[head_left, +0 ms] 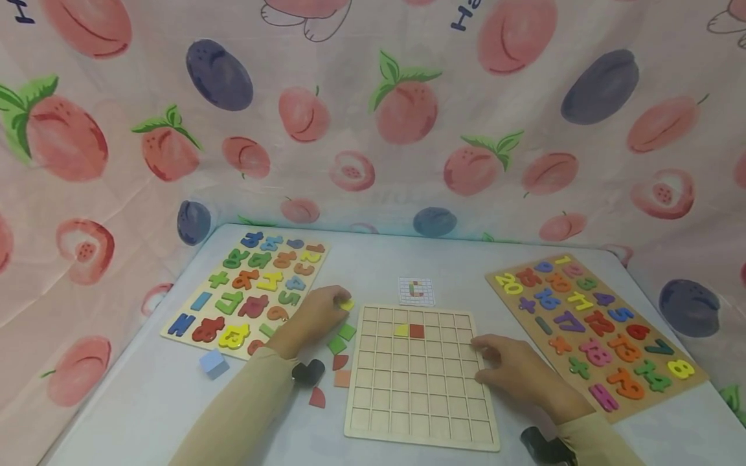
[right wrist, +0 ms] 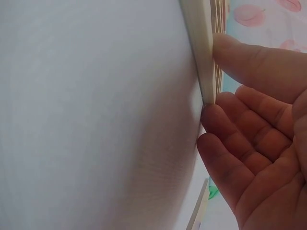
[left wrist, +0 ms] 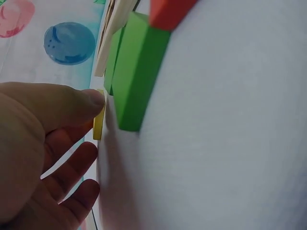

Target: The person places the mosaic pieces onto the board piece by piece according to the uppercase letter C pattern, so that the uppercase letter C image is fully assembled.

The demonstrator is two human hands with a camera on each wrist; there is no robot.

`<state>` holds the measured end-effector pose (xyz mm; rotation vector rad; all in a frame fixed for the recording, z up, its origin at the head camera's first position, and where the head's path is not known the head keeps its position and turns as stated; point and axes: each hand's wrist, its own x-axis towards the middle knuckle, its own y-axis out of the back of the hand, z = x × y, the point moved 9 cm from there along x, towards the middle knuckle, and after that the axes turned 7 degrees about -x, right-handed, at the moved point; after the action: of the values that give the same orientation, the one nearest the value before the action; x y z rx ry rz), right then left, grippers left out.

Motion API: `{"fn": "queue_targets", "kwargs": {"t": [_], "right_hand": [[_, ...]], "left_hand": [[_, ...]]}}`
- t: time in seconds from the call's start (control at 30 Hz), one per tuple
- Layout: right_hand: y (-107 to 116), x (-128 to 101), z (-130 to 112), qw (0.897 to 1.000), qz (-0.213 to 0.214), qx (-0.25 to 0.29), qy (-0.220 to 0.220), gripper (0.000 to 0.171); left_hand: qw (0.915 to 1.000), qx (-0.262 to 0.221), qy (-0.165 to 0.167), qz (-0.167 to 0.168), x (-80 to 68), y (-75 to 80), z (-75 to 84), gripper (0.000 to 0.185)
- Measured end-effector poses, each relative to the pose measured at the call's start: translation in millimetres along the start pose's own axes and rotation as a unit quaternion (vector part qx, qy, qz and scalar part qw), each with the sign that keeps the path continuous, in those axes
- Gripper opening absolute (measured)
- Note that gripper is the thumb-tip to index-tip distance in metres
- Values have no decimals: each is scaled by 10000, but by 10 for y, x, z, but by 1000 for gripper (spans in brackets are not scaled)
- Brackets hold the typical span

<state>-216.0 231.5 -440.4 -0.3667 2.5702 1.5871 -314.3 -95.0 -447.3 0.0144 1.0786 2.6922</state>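
A wooden grid board (head_left: 381, 414) lies in the middle of the table. In its upper part, a yellow piece (head_left: 402, 331) sits beside a red square (head_left: 416, 331). My left hand (head_left: 317, 317) is left of the board's top corner, with thumb and forefinger pinching a small yellow block (left wrist: 98, 122). Two green blocks (left wrist: 139, 72) are close by, below that hand in the head view. At the board's right edge, my right hand (head_left: 509, 366) touches the rim with thumb and fingertips, the fingers loosely bent in the right wrist view.
Red quarter-round pieces (head_left: 316, 397) and an orange square (head_left: 342, 378) lie left of the board. A blue cube (head_left: 214, 364) is farther left. Number boards stand on the left (head_left: 201, 285) and right (head_left: 635, 408). Behind the grid board lies a pattern card (head_left: 416, 291).
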Motion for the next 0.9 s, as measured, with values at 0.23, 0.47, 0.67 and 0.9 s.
{"fn": "queue_targets", "kwargs": {"t": [0.23,0.47,0.67,0.9], "right_hand": [[-1,16,9,10000,-5,-85,-42,58],[-3,14,10,10000,-2,-54,-36,58],[4,15,2,9999,18,-102,-15,58],[5,14,0,10000,18,-56,19,57]], "left_hand": [[9998,16,152,-111,-7,-47,-26,34],[9997,30,93,-212,-38,-52,12,33],[9999,22,101,-122,-70,-13,22,39],[9995,56,280,-102,-94,-1,-30,35]]}}
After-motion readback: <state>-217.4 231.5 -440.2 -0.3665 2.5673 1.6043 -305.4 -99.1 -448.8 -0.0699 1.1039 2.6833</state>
